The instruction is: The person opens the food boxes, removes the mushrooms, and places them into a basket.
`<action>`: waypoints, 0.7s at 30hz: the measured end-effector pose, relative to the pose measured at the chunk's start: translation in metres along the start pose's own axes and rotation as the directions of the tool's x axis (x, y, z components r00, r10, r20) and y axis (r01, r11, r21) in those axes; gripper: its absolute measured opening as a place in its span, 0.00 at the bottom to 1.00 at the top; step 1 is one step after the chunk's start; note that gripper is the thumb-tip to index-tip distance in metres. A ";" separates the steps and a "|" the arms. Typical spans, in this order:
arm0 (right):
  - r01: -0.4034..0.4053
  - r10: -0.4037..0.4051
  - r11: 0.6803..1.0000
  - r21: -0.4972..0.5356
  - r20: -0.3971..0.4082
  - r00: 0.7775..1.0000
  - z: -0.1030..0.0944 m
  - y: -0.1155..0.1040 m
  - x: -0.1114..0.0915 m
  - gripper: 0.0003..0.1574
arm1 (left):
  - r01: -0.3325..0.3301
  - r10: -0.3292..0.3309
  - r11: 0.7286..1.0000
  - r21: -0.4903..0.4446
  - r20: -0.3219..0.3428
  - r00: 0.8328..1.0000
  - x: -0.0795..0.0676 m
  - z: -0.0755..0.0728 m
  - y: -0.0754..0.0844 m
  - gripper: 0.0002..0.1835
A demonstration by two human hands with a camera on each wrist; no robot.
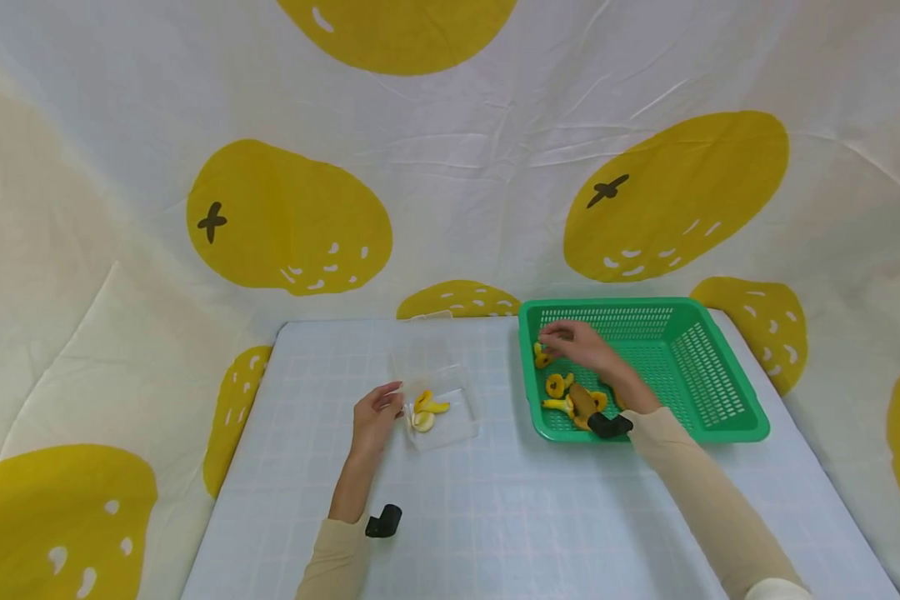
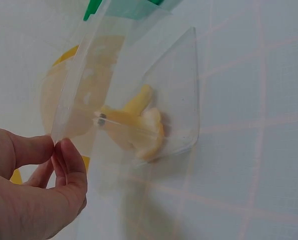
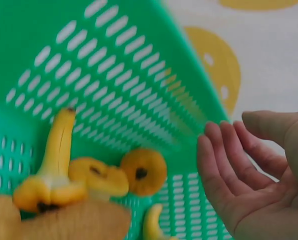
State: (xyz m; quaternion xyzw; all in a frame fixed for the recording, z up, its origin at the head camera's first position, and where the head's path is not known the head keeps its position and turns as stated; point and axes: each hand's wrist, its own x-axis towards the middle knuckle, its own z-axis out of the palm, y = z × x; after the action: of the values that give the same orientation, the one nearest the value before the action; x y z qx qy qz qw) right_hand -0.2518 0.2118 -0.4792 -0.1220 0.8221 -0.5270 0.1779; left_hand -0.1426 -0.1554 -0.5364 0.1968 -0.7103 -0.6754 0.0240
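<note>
My left hand (image 1: 375, 417) pinches the rim of a clear plastic box (image 1: 461, 425) between thumb and fingertips, plain in the left wrist view. Inside the box lie a few yellow mushrooms (image 2: 139, 120), trumpet-shaped like chanterelles. My right hand (image 1: 576, 343) hovers over the back left part of a green basket (image 1: 720, 367). Its fingers are loosely bent and hold nothing in the right wrist view. Below it in the basket sit several yellow-orange mushrooms (image 3: 144, 170), one with a long stem (image 3: 59, 142). A long brown piece (image 3: 74, 220) lies among them.
The box's clear lid (image 1: 420, 354) is folded back behind it. Box and basket stand on a pale checked tablecloth (image 1: 495, 517). A white curtain with yellow fruit prints (image 1: 292, 217) hangs behind the table. Small black devices (image 1: 384, 521) sit at both wrists.
</note>
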 end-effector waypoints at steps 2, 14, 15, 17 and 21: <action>0.016 -0.016 1.000 0.024 0.000 1.000 0.005 -0.005 0.000 0.24 | -0.005 0.005 1.000 -0.004 0.002 1.000 -0.001 0.000 0.000 0.17; 0.115 -0.115 0.989 0.093 -0.005 0.993 0.042 -0.025 0.006 0.18 | 0.023 -0.023 1.000 0.015 -0.004 1.000 -0.001 0.001 0.001 0.17; 0.122 -0.123 0.988 0.095 -0.003 0.992 0.045 -0.027 0.007 0.18 | 0.024 -0.024 1.000 0.015 -0.004 1.000 -0.001 0.001 0.000 0.17; 0.132 -0.132 0.987 0.093 0.001 0.991 0.052 -0.031 0.009 0.17 | 0.026 -0.026 1.000 0.016 -0.005 1.000 -0.001 0.001 0.000 0.17; 0.144 -0.145 0.988 0.063 0.013 0.989 0.065 -0.037 0.012 0.16 | 0.027 -0.027 1.000 0.012 -0.001 1.000 0.000 0.001 0.000 0.17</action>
State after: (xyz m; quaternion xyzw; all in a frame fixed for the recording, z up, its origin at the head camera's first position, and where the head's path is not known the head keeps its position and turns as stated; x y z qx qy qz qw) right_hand -0.2344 0.1386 -0.4720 -0.1803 0.7928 -0.5625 0.1499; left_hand -0.1425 -0.1544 -0.5364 0.2068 -0.7114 -0.6715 0.0138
